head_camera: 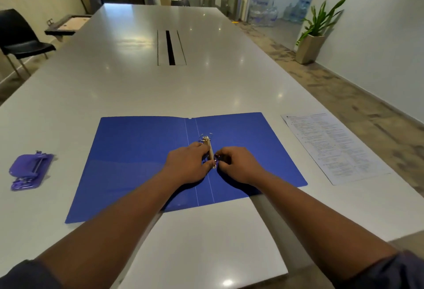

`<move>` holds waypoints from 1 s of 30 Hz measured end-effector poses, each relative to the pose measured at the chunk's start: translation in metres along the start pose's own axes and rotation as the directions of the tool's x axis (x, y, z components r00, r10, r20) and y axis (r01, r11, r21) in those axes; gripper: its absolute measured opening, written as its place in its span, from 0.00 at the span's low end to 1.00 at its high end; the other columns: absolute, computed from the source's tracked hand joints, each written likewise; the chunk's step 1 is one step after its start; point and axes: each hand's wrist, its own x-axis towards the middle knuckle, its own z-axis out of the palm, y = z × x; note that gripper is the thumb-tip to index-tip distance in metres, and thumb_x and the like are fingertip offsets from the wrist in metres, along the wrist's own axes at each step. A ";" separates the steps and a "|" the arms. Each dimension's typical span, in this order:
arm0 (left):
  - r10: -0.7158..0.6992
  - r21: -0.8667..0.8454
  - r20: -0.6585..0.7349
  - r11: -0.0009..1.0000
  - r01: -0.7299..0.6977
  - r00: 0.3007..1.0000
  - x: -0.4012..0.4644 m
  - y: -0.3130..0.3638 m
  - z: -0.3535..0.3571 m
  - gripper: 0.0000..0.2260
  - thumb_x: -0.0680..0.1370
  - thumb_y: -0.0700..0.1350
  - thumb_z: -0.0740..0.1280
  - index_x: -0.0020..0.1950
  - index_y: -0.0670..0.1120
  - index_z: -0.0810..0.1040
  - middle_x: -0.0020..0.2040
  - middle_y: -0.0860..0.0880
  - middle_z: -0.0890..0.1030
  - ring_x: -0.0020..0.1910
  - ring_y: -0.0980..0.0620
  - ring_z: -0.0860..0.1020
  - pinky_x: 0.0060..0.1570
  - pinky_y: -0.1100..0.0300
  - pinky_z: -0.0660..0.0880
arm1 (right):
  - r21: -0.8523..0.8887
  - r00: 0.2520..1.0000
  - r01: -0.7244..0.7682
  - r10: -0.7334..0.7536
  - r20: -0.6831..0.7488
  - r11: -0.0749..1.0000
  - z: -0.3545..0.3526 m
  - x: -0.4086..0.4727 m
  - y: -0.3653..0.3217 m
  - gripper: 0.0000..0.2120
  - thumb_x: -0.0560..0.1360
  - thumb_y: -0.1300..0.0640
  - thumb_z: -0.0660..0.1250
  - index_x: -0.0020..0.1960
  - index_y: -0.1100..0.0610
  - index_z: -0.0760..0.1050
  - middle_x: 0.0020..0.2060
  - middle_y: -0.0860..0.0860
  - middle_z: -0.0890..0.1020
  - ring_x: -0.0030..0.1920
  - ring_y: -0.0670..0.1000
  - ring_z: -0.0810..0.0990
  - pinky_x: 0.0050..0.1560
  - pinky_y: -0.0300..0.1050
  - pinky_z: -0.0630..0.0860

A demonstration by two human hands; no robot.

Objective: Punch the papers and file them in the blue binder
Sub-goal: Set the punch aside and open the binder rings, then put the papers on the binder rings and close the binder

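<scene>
The blue binder (pixel 137 162) lies open and flat on the white table (pixel 137 82). Its metal ring mechanism (pixel 207 144) runs along the spine, with the far ring visible. My left hand (pixel 187 164) and my right hand (pixel 238 164) meet at the near ring, each with fingers curled and pinching it from its own side. A blank white sheet (pixel 206 242) lies in front of the binder, under my forearms, overlapping its near edge. A printed sheet (pixel 332 146) lies to the right of the binder. The purple hole punch (pixel 29 171) sits at the left.
A cable slot (pixel 171 47) is set into the table's middle, beyond the binder. A black chair (pixel 20 36) stands off the left edge. A potted plant (pixel 314 36) stands on the floor at the right.
</scene>
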 end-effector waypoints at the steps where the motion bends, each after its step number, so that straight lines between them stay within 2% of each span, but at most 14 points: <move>1: -0.002 0.008 0.024 1.000 0.002 1.000 0.002 0.002 -0.004 0.16 0.79 0.66 0.59 0.56 0.56 0.73 0.56 0.54 0.78 0.44 0.50 0.77 0.42 0.55 0.76 | 0.015 1.000 -0.003 0.002 0.005 1.000 -0.003 -0.001 0.001 0.11 0.78 0.57 0.68 0.60 0.55 0.82 0.50 0.51 0.86 0.48 0.52 0.82 0.51 0.49 0.80; 6: -0.053 0.085 0.161 0.996 0.040 0.986 0.015 0.014 -0.021 0.18 0.75 0.67 0.63 0.54 0.55 0.73 0.51 0.53 0.77 0.44 0.50 0.78 0.41 0.55 0.76 | 0.058 1.000 0.004 -0.004 -0.006 0.998 -0.018 -0.011 0.014 0.19 0.80 0.59 0.68 0.70 0.56 0.77 0.60 0.53 0.84 0.59 0.52 0.82 0.59 0.42 0.76; 8: -0.097 0.137 0.199 0.988 0.071 0.975 0.022 0.023 -0.028 0.19 0.72 0.66 0.66 0.54 0.54 0.74 0.51 0.53 0.78 0.44 0.49 0.79 0.44 0.53 0.78 | 0.077 1.000 0.018 -0.018 -0.004 0.997 -0.026 -0.016 0.022 0.19 0.80 0.60 0.68 0.70 0.57 0.77 0.60 0.52 0.84 0.58 0.48 0.81 0.59 0.40 0.75; 11: -0.182 0.270 0.218 0.955 0.120 0.959 0.031 0.044 -0.042 0.24 0.69 0.66 0.70 0.57 0.52 0.75 0.57 0.51 0.75 0.46 0.48 0.79 0.45 0.52 0.77 | 0.101 0.999 0.042 -0.039 -0.028 0.994 -0.041 -0.022 0.040 0.19 0.79 0.61 0.68 0.69 0.57 0.78 0.60 0.51 0.84 0.53 0.40 0.78 0.59 0.38 0.76; 13: -0.208 0.326 0.201 0.936 0.135 0.957 0.037 0.065 -0.052 0.30 0.67 0.67 0.73 0.60 0.51 0.71 0.58 0.49 0.71 0.47 0.46 0.78 0.44 0.52 0.75 | 0.111 0.998 0.039 -0.034 -0.049 0.993 -0.053 -0.026 0.055 0.18 0.79 0.60 0.68 0.69 0.56 0.78 0.59 0.50 0.84 0.53 0.41 0.79 0.58 0.39 0.77; 16: -0.137 0.237 0.133 0.966 0.103 0.982 0.055 0.107 -0.056 0.32 0.71 0.69 0.70 0.64 0.50 0.68 0.60 0.48 0.71 0.50 0.46 0.78 0.46 0.50 0.76 | 0.121 0.994 -0.003 0.017 -0.110 0.993 -0.074 -0.030 0.087 0.17 0.79 0.58 0.69 0.67 0.54 0.80 0.57 0.49 0.84 0.53 0.47 0.81 0.60 0.46 0.79; 20: 0.041 0.122 0.084 0.991 -0.051 0.996 0.082 0.171 -0.037 0.28 0.78 0.64 0.65 0.73 0.52 0.68 0.68 0.48 0.71 0.60 0.44 0.76 0.52 0.50 0.75 | 0.126 0.962 -0.106 0.134 -0.237 0.986 -0.107 -0.038 0.134 0.14 0.77 0.58 0.70 0.63 0.54 0.82 0.56 0.50 0.84 0.52 0.49 0.82 0.58 0.49 0.79; 23: 0.195 0.096 0.113 0.974 -0.206 0.974 0.105 0.216 -0.015 0.29 0.79 0.64 0.65 0.77 0.54 0.67 0.79 0.49 0.64 0.72 0.42 0.68 0.64 0.46 0.72 | 0.087 0.905 -0.239 0.254 -0.341 0.967 -0.133 -0.045 0.177 0.14 0.77 0.53 0.70 0.61 0.52 0.83 0.58 0.49 0.84 0.57 0.51 0.81 0.60 0.49 0.78; 25: 0.290 0.088 0.132 0.949 -0.302 0.948 0.118 0.240 0.000 0.30 0.78 0.65 0.64 0.78 0.56 0.67 0.83 0.50 0.57 0.78 0.42 0.61 0.71 0.45 0.67 | 0.045 0.860 -0.313 0.303 -0.409 0.949 -0.148 -0.051 0.203 0.15 0.76 0.48 0.69 0.60 0.50 0.84 0.60 0.48 0.84 0.61 0.54 0.80 0.62 0.53 0.77; 27: 0.326 0.069 0.135 0.939 -0.337 0.936 0.128 0.258 0.014 0.29 0.79 0.66 0.61 0.78 0.57 0.66 0.84 0.51 0.55 0.81 0.44 0.55 0.75 0.44 0.61 | -0.005 0.830 -0.381 0.339 -0.443 0.925 -0.160 -0.056 0.225 0.15 0.76 0.45 0.68 0.60 0.48 0.84 0.63 0.47 0.83 0.64 0.56 0.78 0.64 0.56 0.74; 30: 0.319 0.053 0.107 0.944 -0.326 0.942 0.140 0.276 0.033 0.26 0.81 0.67 0.57 0.77 0.58 0.68 0.83 0.53 0.59 0.82 0.44 0.54 0.76 0.43 0.56 | -0.054 0.796 -0.470 0.397 -0.458 0.881 -0.172 -0.060 0.248 0.15 0.77 0.44 0.67 0.61 0.45 0.83 0.66 0.46 0.80 0.68 0.56 0.74 0.65 0.57 0.69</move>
